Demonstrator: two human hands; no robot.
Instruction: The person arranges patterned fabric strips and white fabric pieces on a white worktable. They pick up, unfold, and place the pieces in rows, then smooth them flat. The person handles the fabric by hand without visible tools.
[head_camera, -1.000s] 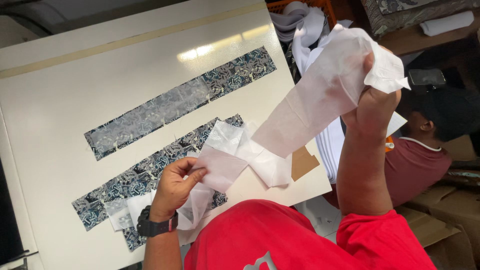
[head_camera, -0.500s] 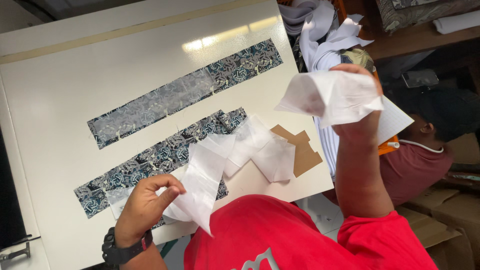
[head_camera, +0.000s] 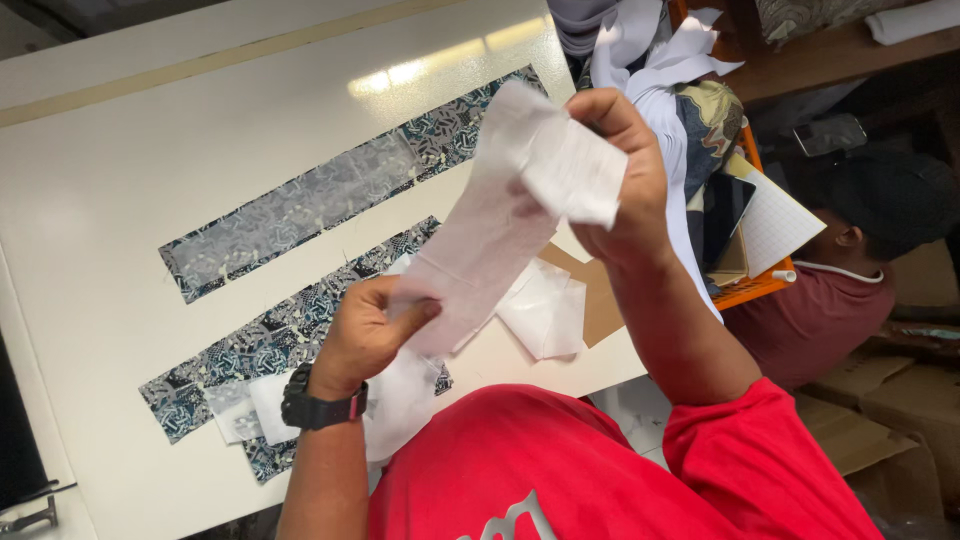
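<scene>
Stretched between both hands, white interfacing strip (head_camera: 500, 230): left hand (head_camera: 365, 335) pinches lower end, right hand (head_camera: 620, 170) grips top (keeping it taut) above worktop (head_camera: 120, 220).

Both hands hold one white fabric strip (head_camera: 490, 230) above the white table (head_camera: 120, 230).
Left hand (head_camera: 365, 335) pinches its seven-o'clock end, right hand (head_camera: 620, 180) its one-o'clock end.

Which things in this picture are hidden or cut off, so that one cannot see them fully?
Head view:
- Lower patterned strip: near end covered by the left hand and the white strip both hands hold.
- Right hand: fingertips hidden behind the white strip.
- Brown card: partly under white pieces and the arm.
</scene>
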